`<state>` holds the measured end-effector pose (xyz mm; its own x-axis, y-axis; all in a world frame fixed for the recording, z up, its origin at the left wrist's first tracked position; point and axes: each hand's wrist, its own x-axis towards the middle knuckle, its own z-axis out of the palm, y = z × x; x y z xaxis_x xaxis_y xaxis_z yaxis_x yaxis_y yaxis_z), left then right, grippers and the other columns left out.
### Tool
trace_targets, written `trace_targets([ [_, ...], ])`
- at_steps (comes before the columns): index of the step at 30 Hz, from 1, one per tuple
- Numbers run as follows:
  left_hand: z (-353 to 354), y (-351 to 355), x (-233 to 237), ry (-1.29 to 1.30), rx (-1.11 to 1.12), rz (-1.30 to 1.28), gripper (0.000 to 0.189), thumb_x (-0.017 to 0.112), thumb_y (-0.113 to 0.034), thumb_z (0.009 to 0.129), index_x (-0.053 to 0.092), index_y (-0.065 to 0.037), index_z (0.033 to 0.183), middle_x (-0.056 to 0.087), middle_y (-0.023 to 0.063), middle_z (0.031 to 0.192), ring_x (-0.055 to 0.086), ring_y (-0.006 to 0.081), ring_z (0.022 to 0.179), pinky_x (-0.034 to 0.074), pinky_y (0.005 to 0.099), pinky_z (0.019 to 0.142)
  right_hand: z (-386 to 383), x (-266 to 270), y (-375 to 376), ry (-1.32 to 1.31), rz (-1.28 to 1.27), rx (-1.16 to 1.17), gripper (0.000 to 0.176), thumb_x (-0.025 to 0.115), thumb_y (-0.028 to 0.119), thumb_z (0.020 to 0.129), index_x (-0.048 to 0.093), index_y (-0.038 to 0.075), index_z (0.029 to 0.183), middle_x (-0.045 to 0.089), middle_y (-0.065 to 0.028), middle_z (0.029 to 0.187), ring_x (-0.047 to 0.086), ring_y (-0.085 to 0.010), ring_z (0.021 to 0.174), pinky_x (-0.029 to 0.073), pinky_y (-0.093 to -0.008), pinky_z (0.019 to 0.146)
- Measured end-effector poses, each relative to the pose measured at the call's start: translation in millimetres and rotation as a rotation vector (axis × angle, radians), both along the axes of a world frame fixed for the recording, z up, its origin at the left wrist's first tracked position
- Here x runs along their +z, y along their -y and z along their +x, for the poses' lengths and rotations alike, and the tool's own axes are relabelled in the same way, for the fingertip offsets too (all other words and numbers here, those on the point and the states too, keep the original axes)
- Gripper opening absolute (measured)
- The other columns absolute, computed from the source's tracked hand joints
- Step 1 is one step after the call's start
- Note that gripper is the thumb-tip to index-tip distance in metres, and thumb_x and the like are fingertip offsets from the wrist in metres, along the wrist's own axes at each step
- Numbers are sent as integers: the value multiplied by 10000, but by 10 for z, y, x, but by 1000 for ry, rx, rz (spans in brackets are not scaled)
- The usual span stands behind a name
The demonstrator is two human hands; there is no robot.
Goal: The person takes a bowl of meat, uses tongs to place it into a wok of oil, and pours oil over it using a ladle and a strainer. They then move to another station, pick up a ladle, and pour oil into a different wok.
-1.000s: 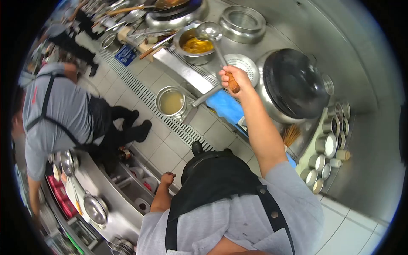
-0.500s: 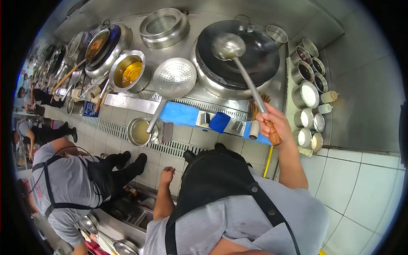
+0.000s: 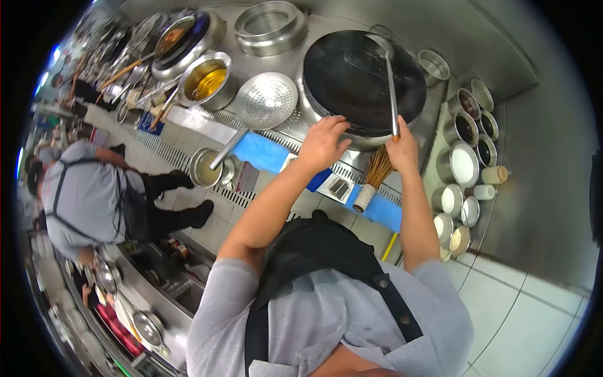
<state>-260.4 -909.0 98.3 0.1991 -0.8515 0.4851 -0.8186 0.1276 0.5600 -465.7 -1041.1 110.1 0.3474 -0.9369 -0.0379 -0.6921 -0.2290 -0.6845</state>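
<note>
My right hand (image 3: 403, 149) is wrapped round the wooden end of a long metal ladle (image 3: 392, 91). The ladle's bowl sits at the far right rim of a large dark wok (image 3: 358, 81) on the stove. My left hand (image 3: 323, 143) is at the wok's near left rim, palm down with its fingers apart. Partly hidden under it is a blue cloth (image 3: 318, 180). A bamboo wok brush (image 3: 377, 173) lies between my hands at the counter's front edge.
Left of the wok are a perforated strainer (image 3: 267, 100), a pot of yellow oil (image 3: 210, 85) and a metal ring stand (image 3: 270, 28). Seasoning containers (image 3: 463, 164) line the right side. A co-worker (image 3: 94, 195) stands at my left, by a counter behind me.
My left hand has risen from beside my body to the wok's near rim. The ladle's bowl has moved from over the wok's middle to its far right edge.
</note>
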Motion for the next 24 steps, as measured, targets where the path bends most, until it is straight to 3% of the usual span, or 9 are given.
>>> trace_targets([
  [2, -27, 141, -90, 115, -4, 34, 329, 755, -206, 847, 696, -71, 1140, 665, 115, 1191, 601, 325, 1159, 483, 439, 996, -107, -237, -20, 53, -188, 57, 698, 580, 71, 849, 435, 97, 1532, 612, -256, 1351, 616, -403, 1213, 480, -420, 1035],
  [6, -28, 218, -247, 59, 11, 94, 329, 771, -196, 784, 723, -67, 1082, 688, 110, 1119, 613, 312, 1148, 505, 446, 965, -277, 147, 23, -88, 195, 148, 692, 563, 73, 853, 435, 118, 1532, 633, -219, 1341, 656, -335, 1157, 491, -393, 989],
  [7, -44, 218, -374, 44, 38, 44, 365, 785, -195, 739, 729, -69, 1077, 697, 106, 1123, 615, 307, 1156, 511, 456, 962, -356, -163, 125, 49, -57, 280, 696, 559, 64, 848, 433, 116, 1530, 637, -211, 1330, 645, -328, 1162, 476, -392, 1002],
  [11, -40, -396, -189, -44, 102, 76, 483, 788, -247, 774, 676, -75, 1212, 577, 129, 1385, 534, 319, 1290, 429, 463, 1085, -388, -490, 275, -51, -169, 327, 775, 559, 23, 820, 362, 62, 1569, 493, -238, 1512, 508, -350, 1359, 362, -390, 1144],
  [13, 7, -844, -326, -101, 175, 183, 468, 753, -273, 822, 665, -65, 1232, 605, 145, 1344, 536, 328, 1284, 426, 447, 1090, -435, -551, 332, 139, 177, 226, 749, 508, 12, 861, 371, 166, 1581, 427, 18, 645, 340, -75, 414, 300, -271, 351],
  [18, 104, -2464, -681, -463, 488, 473, 465, 711, -287, 881, 639, -61, 1282, 617, 138, 1340, 553, 350, 1268, 451, 441, 1080, -317, -306, -69, 260, 33, 155, 723, 550, 37, 881, 375, 158, 1573, 514, -25, 710, 448, -98, 490, 363, -275, 411],
  [20, 42, -3165, -994, -531, 700, 513, 460, 713, -307, 891, 645, -55, 1270, 641, 151, 1299, 580, 367, 1234, 463, 437, 1068, -252, -303, -135, 410, 52, 115, 594, 597, 43, 940, 433, 71, 1509, 591, -75, 845, 504, -99, 617, 447, -256, 532],
  [22, -68, -3717, -1021, -637, 861, 507, 450, 715, -312, 904, 651, -45, 1261, 671, 152, 1243, 617, 340, 1184, 478, 410, 1044, -168, -236, 105, 298, 238, 60, 510, 610, 99, 980, 466, 71, 1469, 545, -43, 775, 468, -90, 568, 412, -253, 486],
  [24, -68, -4128, -1047, -677, 962, 456, 440, 715, -308, 913, 655, -40, 1257, 690, 149, 1206, 644, 309, 1146, 489, 385, 1025, 3, 17, 96, 297, 59, -9, 397, 589, 163, 1016, 512, 60, 1392, 484, -29, 704, 393, -83, 482, 329, -272, 400],
])
